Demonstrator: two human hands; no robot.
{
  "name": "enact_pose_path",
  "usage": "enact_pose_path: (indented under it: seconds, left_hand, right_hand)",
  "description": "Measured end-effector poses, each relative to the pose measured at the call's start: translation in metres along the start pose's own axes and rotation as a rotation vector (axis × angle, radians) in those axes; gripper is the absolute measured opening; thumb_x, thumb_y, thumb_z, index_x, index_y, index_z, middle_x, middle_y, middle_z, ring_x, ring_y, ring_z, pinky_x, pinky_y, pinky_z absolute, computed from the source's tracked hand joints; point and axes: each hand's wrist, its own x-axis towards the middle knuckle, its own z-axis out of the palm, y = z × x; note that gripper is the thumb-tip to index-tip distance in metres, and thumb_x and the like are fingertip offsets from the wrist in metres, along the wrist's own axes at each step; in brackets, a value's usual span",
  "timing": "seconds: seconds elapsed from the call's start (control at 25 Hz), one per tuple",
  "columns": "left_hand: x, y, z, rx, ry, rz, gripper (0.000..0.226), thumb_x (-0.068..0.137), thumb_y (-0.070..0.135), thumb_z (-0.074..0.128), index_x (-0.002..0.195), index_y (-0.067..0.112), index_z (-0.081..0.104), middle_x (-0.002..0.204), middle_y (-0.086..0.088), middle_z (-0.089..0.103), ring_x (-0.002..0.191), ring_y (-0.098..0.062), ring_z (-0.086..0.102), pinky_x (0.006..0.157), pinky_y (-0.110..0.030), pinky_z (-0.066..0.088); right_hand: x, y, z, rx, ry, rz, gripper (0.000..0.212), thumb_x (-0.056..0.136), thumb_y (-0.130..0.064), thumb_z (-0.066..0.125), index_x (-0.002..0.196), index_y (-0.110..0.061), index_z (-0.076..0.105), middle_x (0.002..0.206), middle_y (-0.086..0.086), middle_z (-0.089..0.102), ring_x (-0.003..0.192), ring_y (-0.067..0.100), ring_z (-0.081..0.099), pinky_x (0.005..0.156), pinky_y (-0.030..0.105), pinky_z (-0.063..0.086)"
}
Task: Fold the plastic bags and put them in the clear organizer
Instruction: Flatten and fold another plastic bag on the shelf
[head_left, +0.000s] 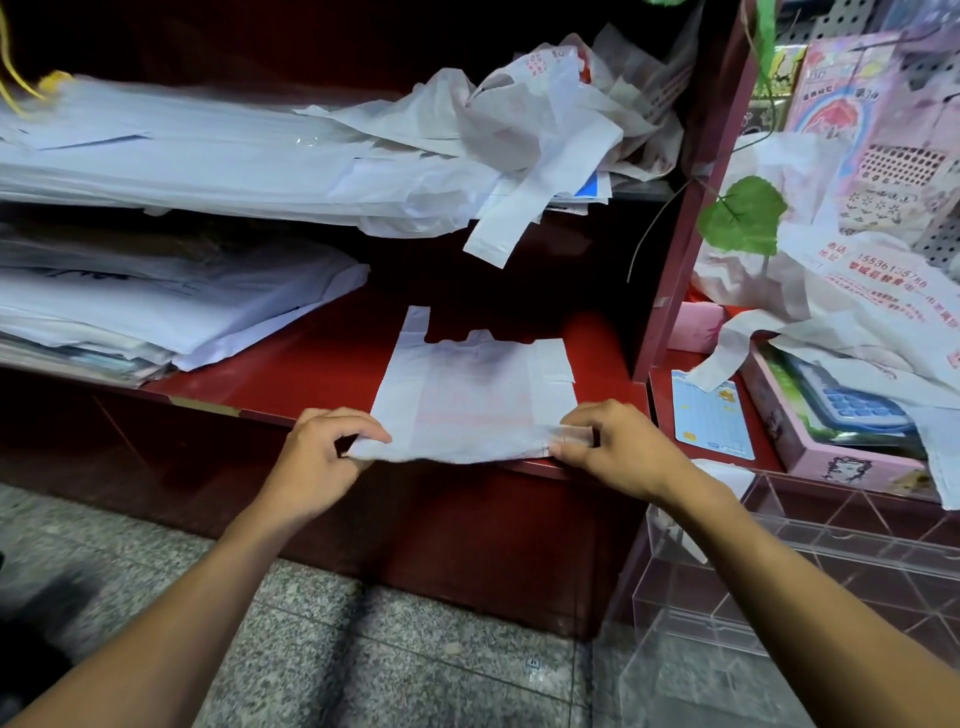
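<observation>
A white plastic bag lies flat on the red shelf, handles pointing away. The left hand and right hand each pinch a near corner (at the shelf's front edge).

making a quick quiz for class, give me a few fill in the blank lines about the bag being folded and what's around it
1. Both hands, the left hand and the right hand, pinch the near edge of a white plastic bag lying flat on a ____ shelf.
2. The bag's handles point ____ from the person.
3. The clear organizer stands to the ____ of the bag.
4. The leaf hanging at right is ____.

Missing words: red; away; right; green
</observation>
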Motion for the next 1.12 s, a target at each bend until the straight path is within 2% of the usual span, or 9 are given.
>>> enact_pose_path:
  seconds: [0.2, 0.36, 0.48, 0.56, 0.64, 0.76, 0.88, 1.0, 1.12]
  left_hand:
    - [0.003, 0.023, -0.004, -0.369, 0.069, -0.211, 0.018, 0.089, 0.006, 0.068, 0.082, 0.021, 0.074, 0.087, 0.019, 0.075, 0.086, 0.009, 0.066, 0.078, -0.006, 0.044]
    - [0.008, 0.031, 0.004, -0.453, 0.127, -0.379, 0.014, 0.091, 0.006, 0.067, 0.081, 0.016, 0.070, 0.065, 0.012, 0.072, 0.065, 0.005, 0.064, 0.068, -0.009, 0.046]
    - [0.010, 0.031, 0.009, -0.424, 0.133, -0.451, 0.008, 0.090, 0.010, 0.068, 0.093, 0.017, 0.068, 0.058, 0.006, 0.065, 0.062, -0.006, 0.059, 0.070, -0.023, 0.045]
    - [0.010, 0.030, 0.012, -0.243, 0.196, -0.428, 0.017, 0.090, 0.016, 0.069, 0.106, 0.015, 0.065, 0.072, 0.001, 0.064, 0.072, -0.014, 0.058, 0.072, -0.030, 0.044]
    - [0.009, 0.037, 0.014, 0.204, 0.249, -0.167, 0.027, 0.089, 0.023, 0.065, 0.116, 0.017, 0.062, 0.098, -0.001, 0.063, 0.090, -0.024, 0.056, 0.078, -0.037, 0.043]
    - [0.008, 0.063, 0.023, 0.433, -0.103, 0.178, 0.049, 0.091, 0.049, 0.043, 0.132, 0.025, 0.055, 0.138, 0.003, 0.053, 0.126, -0.021, 0.045, 0.100, -0.040, 0.032]
    - [0.006, 0.075, 0.043, 0.585, -0.424, 0.155, 0.067, 0.097, 0.056, 0.042, 0.154, 0.028, 0.024, 0.163, 0.004, 0.020, 0.150, -0.018, 0.014, 0.121, -0.042, 0.003]
    - [0.005, 0.077, 0.048, 0.680, -0.400, 0.131, 0.075, 0.099, 0.049, 0.045, 0.157, 0.027, 0.003, 0.166, -0.001, 0.000, 0.152, -0.021, -0.004, 0.122, -0.044, -0.006]
    - [0.005, 0.078, 0.051, 0.685, -0.383, 0.186, 0.073, 0.101, 0.042, 0.043, 0.157, 0.033, -0.003, 0.166, 0.001, -0.004, 0.152, -0.020, -0.005, 0.123, -0.043, -0.006]
  right_hand:
    - [0.000, -0.007, -0.004, 0.379, 0.139, 0.197, 0.012, 0.093, -0.029, 0.066, 0.090, -0.020, 0.073, 0.077, -0.016, 0.072, 0.068, 0.003, 0.067, 0.062, 0.020, 0.051]
    - [0.009, -0.005, 0.005, 0.254, 0.254, 0.304, 0.014, 0.092, -0.025, 0.066, 0.078, -0.027, 0.064, 0.081, -0.010, 0.069, 0.077, 0.011, 0.067, 0.065, 0.027, 0.051]
    - [0.011, -0.004, 0.009, 0.124, 0.291, 0.359, 0.017, 0.089, -0.030, 0.068, 0.103, -0.020, 0.064, 0.082, -0.001, 0.068, 0.077, 0.021, 0.065, 0.069, 0.035, 0.052]
    - [0.012, -0.006, 0.012, 0.041, 0.276, 0.376, 0.029, 0.090, -0.032, 0.068, 0.115, -0.022, 0.058, 0.081, -0.003, 0.063, 0.075, 0.019, 0.061, 0.065, 0.032, 0.045]
    - [0.015, -0.007, 0.014, 0.030, 0.268, 0.388, 0.037, 0.090, -0.034, 0.068, 0.122, -0.024, 0.055, 0.084, -0.003, 0.062, 0.079, 0.021, 0.061, 0.067, 0.032, 0.044]
    - [0.016, -0.011, 0.016, 0.026, 0.280, 0.392, 0.046, 0.089, -0.036, 0.068, 0.128, -0.022, 0.049, 0.102, 0.002, 0.064, 0.094, 0.027, 0.063, 0.079, 0.037, 0.051]
    - [0.012, -0.016, 0.016, -0.154, 0.374, 0.250, 0.033, 0.092, -0.034, 0.061, 0.121, -0.020, 0.053, 0.115, 0.000, 0.060, 0.099, 0.025, 0.061, 0.077, 0.037, 0.049]
    - [0.013, -0.014, 0.012, -0.175, 0.388, 0.157, 0.014, 0.095, -0.030, 0.053, 0.099, -0.018, 0.059, 0.100, 0.001, 0.064, 0.089, 0.025, 0.060, 0.076, 0.039, 0.049]
    - [0.013, -0.007, 0.013, -0.237, 0.156, 0.133, 0.013, 0.090, -0.023, 0.053, 0.095, -0.017, 0.064, 0.097, 0.002, 0.066, 0.090, 0.027, 0.060, 0.080, 0.039, 0.048]
